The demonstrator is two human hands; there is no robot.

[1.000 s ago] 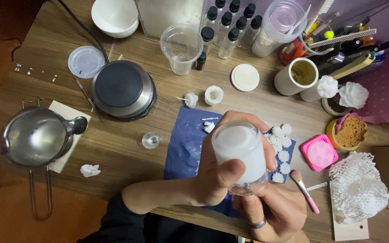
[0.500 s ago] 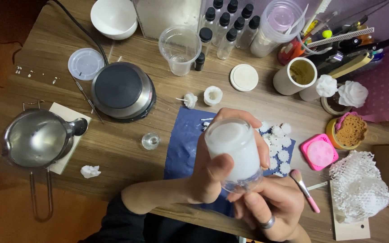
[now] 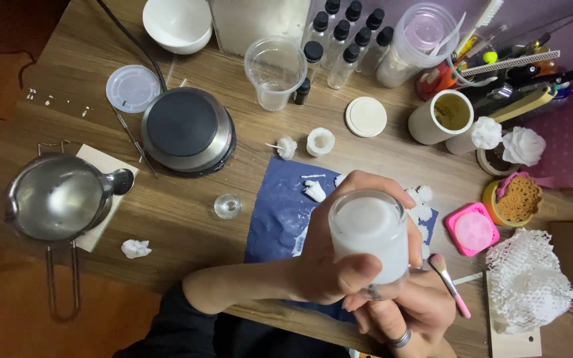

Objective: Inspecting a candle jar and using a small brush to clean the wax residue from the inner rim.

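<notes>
Roughly, running rightward with the blue mat as the landmark:

Metal pot (image 3: 58,199): far left of the blue mat (image 3: 280,212), its pale contents showing, a long handle pointing toward the person; it sits on a pale card.
White scrap (image 3: 134,248): on the wooden surface (image 3: 180,225), between the pot and the mat, nearer the pot.
Round hot plate (image 3: 187,129): up and left of the mat, a black cord leading off from it; a clear round lid (image 3: 132,89) lies just beside it.
Small glass cup (image 3: 227,206): just left of the mat's left edge, upright.
Clear plastic beaker (image 3: 275,71): above the mat, beside a cluster of small black-capped bottles (image 3: 339,40).
Left hand (image 3: 329,265): over the mat's lower right part, closed around the side of the jar, thumb across the front, fingers curled over the far side.
Jar (image 3: 371,235): a clear glass filled with white wax, held in the air above the mat's right edge, mouth tipped up toward the camera.
Right hand (image 3: 406,308): below the jar, a ring on one finger, fingers curled up against the jar's base, gripping it from underneath.
White wax flowers (image 3: 421,202): on the mat's right edge, partly hidden behind the jar.
Pink brush (image 3: 448,282): just right of the mat, beside the right hand.
Pink round mould (image 3: 473,229): further right of the mat.
White mesh wrap (image 3: 528,282): far right of the mat, on a pale board.
</notes>
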